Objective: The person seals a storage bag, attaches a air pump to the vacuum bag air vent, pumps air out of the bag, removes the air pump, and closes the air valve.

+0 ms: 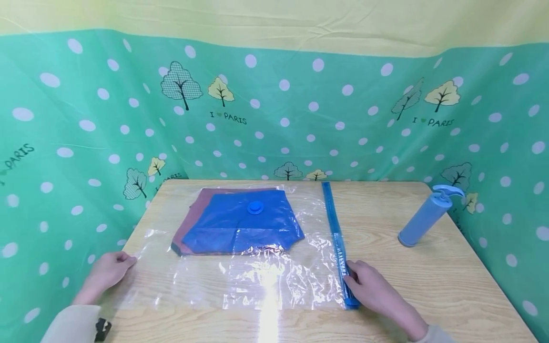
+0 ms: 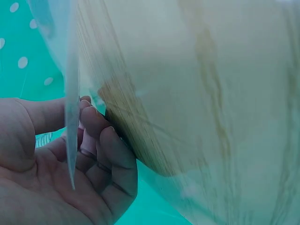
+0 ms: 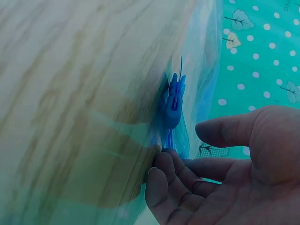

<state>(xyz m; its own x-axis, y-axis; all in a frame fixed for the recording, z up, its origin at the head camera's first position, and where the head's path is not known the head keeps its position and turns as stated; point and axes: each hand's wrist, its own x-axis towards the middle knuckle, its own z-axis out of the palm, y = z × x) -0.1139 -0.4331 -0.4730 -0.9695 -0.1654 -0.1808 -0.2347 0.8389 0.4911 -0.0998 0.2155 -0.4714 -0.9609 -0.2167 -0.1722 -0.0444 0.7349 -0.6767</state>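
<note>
A clear vacuum storage bag (image 1: 158,281) lies flat on the table, with folded blue clothing (image 1: 240,240) and mauve clothing (image 1: 193,219) inside. A round blue valve (image 1: 255,206) sits on its top. My left hand (image 1: 109,269) pinches the bag's left edge near the front corner; in the left wrist view the film passes between thumb and fingers. At the right edge, my right hand (image 1: 371,288) holds the blue zip strip (image 1: 332,214) between thumb and curled fingers. Close to that hand, a blue slider clip (image 3: 173,105) sits at the strip's front end.
A blue hand pump (image 1: 424,221) with a handle on top stands tilted in view at the table's right. Behind and beside the wooden table (image 1: 450,286) hangs a green dotted curtain (image 1: 300,105). Bright glare lies across the front middle.
</note>
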